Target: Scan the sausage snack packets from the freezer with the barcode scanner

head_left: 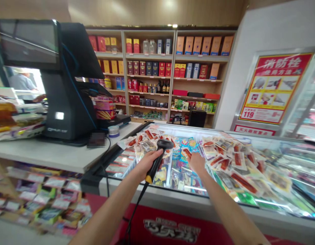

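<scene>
A black barcode scanner (154, 166) with a yellow-ringed base and a trailing cable is wrapped in my left hand (146, 165), its rounded head tilted up and away. My right hand (197, 162) is closed on a small packaged sausage (187, 153) above the glass top of the freezer. On the left part of that glass lies a pile of sausage packs (139, 139), just beyond the scanner. A larger heap of sausage packs (234, 158) spreads to the right of my right hand. Bagged goods (183, 173) show through the glass between the two piles.
A checkout terminal (73, 81) stands on the white counter (70, 160) to the left, with a small round tin (113, 131) near the counter's edge. Shelves of boxed bottles (147, 68) line the back wall. A person (23, 83) is at the far left.
</scene>
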The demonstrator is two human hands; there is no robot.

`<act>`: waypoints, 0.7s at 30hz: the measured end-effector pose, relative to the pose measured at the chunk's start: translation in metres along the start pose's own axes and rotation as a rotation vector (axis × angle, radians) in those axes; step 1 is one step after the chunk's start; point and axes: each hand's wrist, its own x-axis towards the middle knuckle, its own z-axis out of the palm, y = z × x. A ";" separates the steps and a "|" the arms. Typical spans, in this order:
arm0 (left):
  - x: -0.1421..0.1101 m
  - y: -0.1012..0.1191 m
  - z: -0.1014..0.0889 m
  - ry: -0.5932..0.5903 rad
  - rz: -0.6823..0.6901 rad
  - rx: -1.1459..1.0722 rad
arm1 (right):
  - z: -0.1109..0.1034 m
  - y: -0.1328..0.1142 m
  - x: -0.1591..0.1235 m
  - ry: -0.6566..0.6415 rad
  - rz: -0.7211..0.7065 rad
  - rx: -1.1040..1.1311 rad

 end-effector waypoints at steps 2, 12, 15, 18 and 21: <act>0.000 0.001 0.004 -0.011 -0.001 0.012 | -0.002 0.001 0.000 0.028 -0.004 -0.013; 0.006 -0.001 0.016 -0.062 -0.002 0.052 | -0.007 -0.007 0.002 -0.080 0.067 0.140; 0.006 -0.003 0.016 -0.064 -0.008 0.057 | -0.009 -0.005 0.001 -0.073 0.119 0.196; 0.007 -0.004 0.016 -0.065 -0.017 0.056 | -0.010 -0.004 0.002 -0.094 0.138 0.193; 0.009 -0.005 0.014 -0.059 -0.018 0.062 | -0.009 -0.004 0.003 -0.085 0.143 0.184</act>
